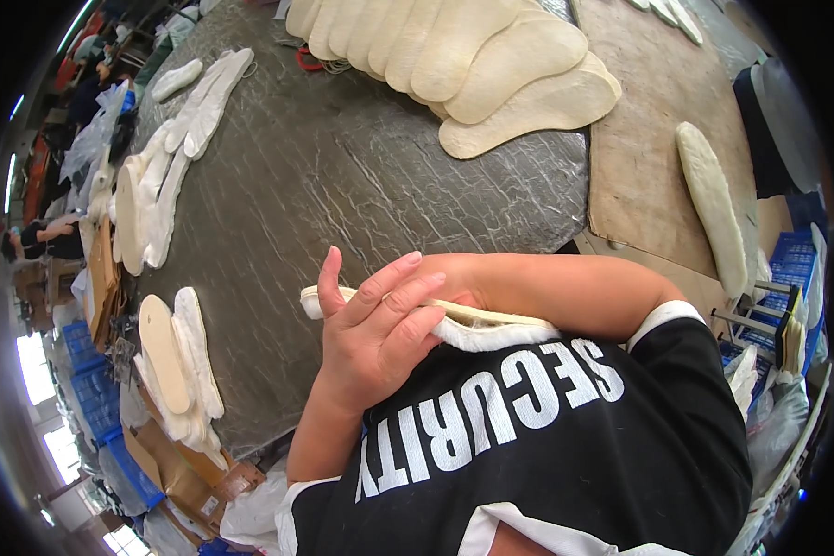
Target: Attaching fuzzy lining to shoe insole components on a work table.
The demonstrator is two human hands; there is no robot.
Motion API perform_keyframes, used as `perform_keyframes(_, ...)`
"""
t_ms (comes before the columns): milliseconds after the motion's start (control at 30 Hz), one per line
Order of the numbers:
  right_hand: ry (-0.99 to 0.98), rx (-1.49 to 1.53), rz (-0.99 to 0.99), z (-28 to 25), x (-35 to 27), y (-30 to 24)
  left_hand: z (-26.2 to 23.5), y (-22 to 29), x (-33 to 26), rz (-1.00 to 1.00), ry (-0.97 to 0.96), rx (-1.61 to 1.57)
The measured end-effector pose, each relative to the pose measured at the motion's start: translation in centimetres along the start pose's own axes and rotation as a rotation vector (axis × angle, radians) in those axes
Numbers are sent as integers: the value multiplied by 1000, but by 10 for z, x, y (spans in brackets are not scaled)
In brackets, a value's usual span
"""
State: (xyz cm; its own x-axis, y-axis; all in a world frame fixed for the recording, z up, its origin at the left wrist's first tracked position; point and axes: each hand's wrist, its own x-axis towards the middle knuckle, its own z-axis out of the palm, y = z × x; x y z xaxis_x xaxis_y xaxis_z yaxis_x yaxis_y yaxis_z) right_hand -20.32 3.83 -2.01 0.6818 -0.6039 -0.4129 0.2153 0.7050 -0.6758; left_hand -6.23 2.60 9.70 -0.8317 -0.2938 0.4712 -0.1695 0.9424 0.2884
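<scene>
A cream insole with a white fleece edge (491, 331) lies across my chest, over my black shirt with white lettering. My left hand (372, 329) rests on its left part, fingers laid over it and thumb pointing up. My right forearm (565, 292) comes in from the right along the insole's top edge. The right hand itself is hidden behind my left hand's fingers, so its grip does not show.
The grey table (343, 176) carries a fan of cream insoles (500, 56) at the top and fleece-lined piles at the left (171, 361) (162, 176). A wooden board (639, 157) holds one fleece insole (713, 213). Blue crates (97, 389), cardboard boxes (181, 473) and seated people (46, 239) are at the left.
</scene>
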Motion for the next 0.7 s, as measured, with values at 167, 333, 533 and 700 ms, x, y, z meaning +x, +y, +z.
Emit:
perform_keyframes(167, -78, 52, -107, 5, -15, -11, 1, 3, 7, -30, -7, -51)
perform_keyframes(333, -26, -206, -267, 3, -14, -9, -3, 4, 12, -105, -140, -103)
perform_keyframes(533, 172, -548, -303, -7, -98, -64, -5, -18, -9, -291, -103, -133)
perform_keyframes(700, 364, -1206, -375, 27, -106, -68, -4, -18, -17, -320, -78, -119)
